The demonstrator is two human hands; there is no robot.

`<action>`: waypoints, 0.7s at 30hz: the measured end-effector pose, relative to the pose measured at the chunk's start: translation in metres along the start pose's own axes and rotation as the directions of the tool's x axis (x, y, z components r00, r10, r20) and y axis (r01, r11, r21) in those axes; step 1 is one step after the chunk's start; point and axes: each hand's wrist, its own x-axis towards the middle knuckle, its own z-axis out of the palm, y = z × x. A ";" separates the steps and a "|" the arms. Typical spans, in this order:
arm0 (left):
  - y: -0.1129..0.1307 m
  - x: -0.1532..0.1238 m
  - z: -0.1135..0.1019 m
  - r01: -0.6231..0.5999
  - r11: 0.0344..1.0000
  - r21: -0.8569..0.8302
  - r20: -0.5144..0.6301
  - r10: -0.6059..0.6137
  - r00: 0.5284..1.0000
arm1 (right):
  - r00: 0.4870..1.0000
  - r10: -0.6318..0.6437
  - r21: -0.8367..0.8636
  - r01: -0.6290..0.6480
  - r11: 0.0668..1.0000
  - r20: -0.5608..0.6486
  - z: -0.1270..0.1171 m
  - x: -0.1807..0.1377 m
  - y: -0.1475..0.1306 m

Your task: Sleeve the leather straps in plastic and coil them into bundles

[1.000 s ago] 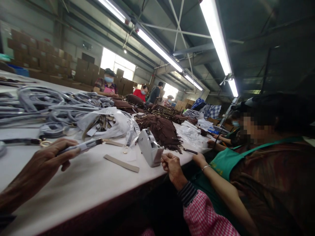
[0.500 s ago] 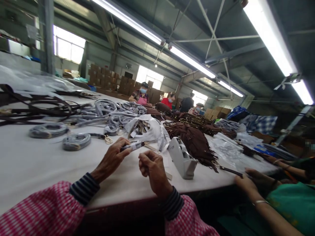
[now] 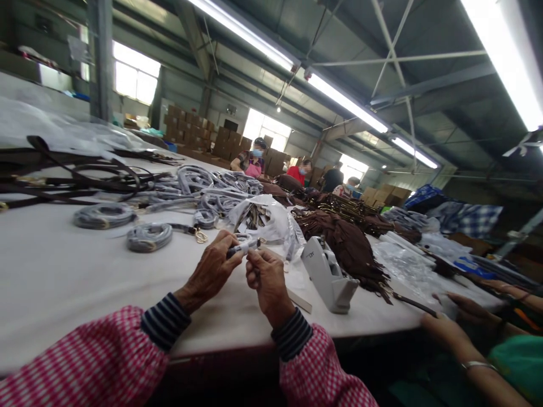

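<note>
One white worktop (image 3: 85, 282), bearing the whole stock. One heap of brown fringed pieces (image 3: 339, 240), right of centre. Several dark straps (image 3: 76, 175), far left, bare; judged as work left. Several grey-wrapped coils (image 3: 149, 237), left to middle; judged done. One grey tape dispenser (image 3: 324, 277), near the front edge. Left hand (image 3: 212, 268): grip clamped on one wrapped strap end (image 3: 245, 246), which was held above the worktop and seemed part-finished. Right hand (image 3: 269, 277): grip drawn together, fingertips at that end; whether they pinched tape was too small to tell.
</note>
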 end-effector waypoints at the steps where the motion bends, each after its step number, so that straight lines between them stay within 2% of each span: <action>1: 0.000 -0.001 0.001 -0.009 1.000 0.008 0.001 0.009 1.000 | 1.000 0.027 0.016 -0.027 1.000 0.001 0.000 0.001 0.000; 5: -0.003 -0.003 0.004 -0.072 0.997 0.042 -0.009 0.072 0.997 | 0.992 0.125 0.046 -0.126 0.991 0.008 -0.001 0.002 -0.001; 8: -0.003 -0.003 0.004 -0.068 0.997 0.037 -0.016 0.068 0.998 | 0.988 0.152 0.080 -0.153 0.985 0.020 0.000 0.003 0.001; 11: 0.000 -0.002 0.003 -0.011 1.000 -0.002 -0.052 0.010 0.999 | 0.991 0.135 0.142 -0.136 0.980 0.016 0.006 0.005 0.006; 14: 0.004 -0.001 0.000 0.147 0.983 -0.107 -0.065 -0.154 0.986 | 0.997 0.076 0.178 -0.072 0.981 -0.016 0.014 0.010 0.013; 17: 0.006 -0.002 -0.002 0.375 0.854 -0.361 0.056 -0.381 0.923 | 0.999 0.004 0.158 0.004 0.988 -0.047 0.022 0.014 0.019; 19: 0.006 -0.002 -0.002 0.448 0.734 -0.510 0.134 -0.446 0.885 | 0.998 -0.006 0.129 0.014 0.991 -0.062 0.026 0.015 0.022; 21: 0.005 -0.002 -0.003 0.461 0.669 -0.583 0.165 -0.459 0.873 | 0.997 0.018 0.104 -0.011 0.995 -0.072 0.029 0.015 0.024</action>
